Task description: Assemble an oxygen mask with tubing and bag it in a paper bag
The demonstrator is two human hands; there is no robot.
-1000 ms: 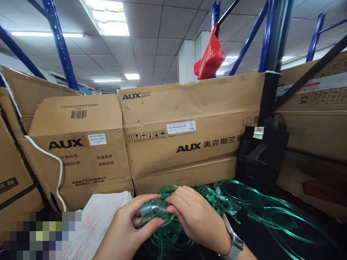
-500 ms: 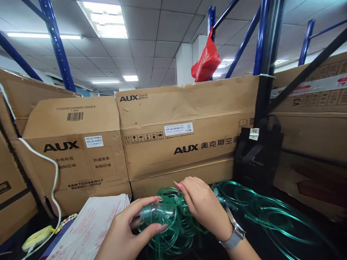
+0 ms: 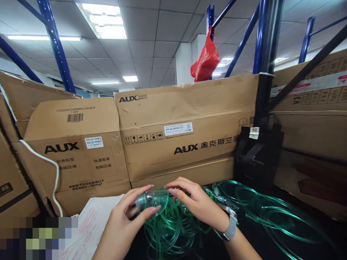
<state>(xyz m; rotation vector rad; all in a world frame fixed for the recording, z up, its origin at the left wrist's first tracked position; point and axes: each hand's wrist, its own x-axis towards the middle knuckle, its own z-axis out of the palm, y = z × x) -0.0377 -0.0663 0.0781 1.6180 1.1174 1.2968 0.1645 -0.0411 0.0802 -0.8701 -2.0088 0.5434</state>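
My left hand (image 3: 135, 213) is closed around a clear plastic cylindrical cup (image 3: 156, 198), which lies on its side with thumb and fingers along its wall. At the cup's right end, the bent fingertips of my right hand (image 3: 192, 198) press together against it; just what they pinch is partly hidden. Below both hands lies a tangled heap of thin green tubing (image 3: 176, 231). More clear and green fittings (image 3: 221, 198) show beyond my right wrist, which wears a watch.
Looped green tubing (image 3: 271, 209) lies on the black surface at right. Cardboard boxes (image 3: 151, 159) stand behind, with a black bag (image 3: 256, 162) against them. White printed paper (image 3: 92, 224) is at left beside a white cable (image 3: 55, 173). A pixelated patch covers the lower left corner.
My right hand has shifted left and slightly down, its fingertips now at the cup's end. The cup has moved a little left and up in my left hand.
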